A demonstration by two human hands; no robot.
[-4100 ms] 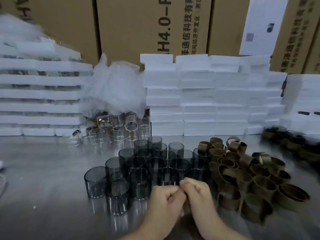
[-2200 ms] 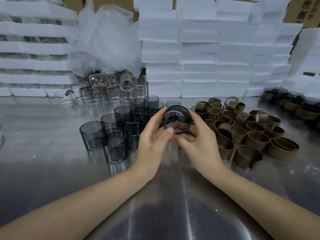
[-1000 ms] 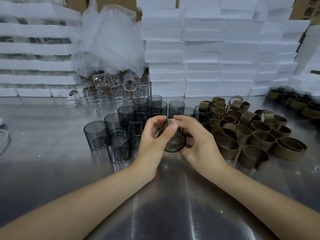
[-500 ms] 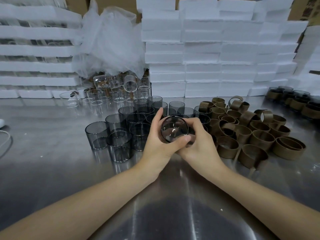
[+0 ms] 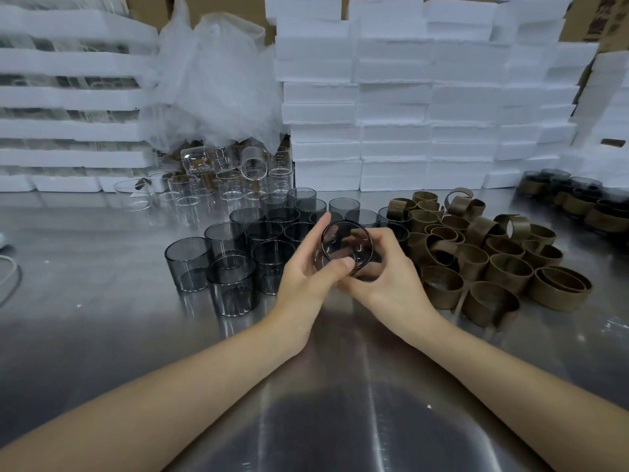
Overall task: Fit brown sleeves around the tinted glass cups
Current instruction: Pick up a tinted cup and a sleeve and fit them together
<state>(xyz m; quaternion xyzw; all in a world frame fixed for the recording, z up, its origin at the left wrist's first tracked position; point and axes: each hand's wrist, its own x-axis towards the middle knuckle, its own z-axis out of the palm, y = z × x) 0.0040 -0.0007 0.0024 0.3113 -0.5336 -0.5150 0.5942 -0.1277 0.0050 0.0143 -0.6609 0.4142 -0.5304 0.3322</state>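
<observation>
Both hands hold one tinted glass cup (image 5: 345,245) just above the steel table, its round end tilted toward me. My left hand (image 5: 311,274) wraps its left side with the thumb across the lower rim. My right hand (image 5: 388,277) grips it from the right and underneath. A brown sleeve may sit around the cup, mostly hidden by my fingers. Several bare tinted cups (image 5: 231,257) stand in a cluster to the left and behind. A pile of brown sleeves (image 5: 483,264) lies to the right.
Clear glass cups (image 5: 221,178) lie behind the tinted ones, under crumpled white wrap (image 5: 214,83). Stacked white foam blocks (image 5: 391,107) wall off the back. Sleeved cups (image 5: 578,202) stand at the far right. The steel table (image 5: 85,301) stretches toward me.
Over the last second both hands turned the cup between them, swinging its round end up toward me; it has stayed in the same spot above the table.
</observation>
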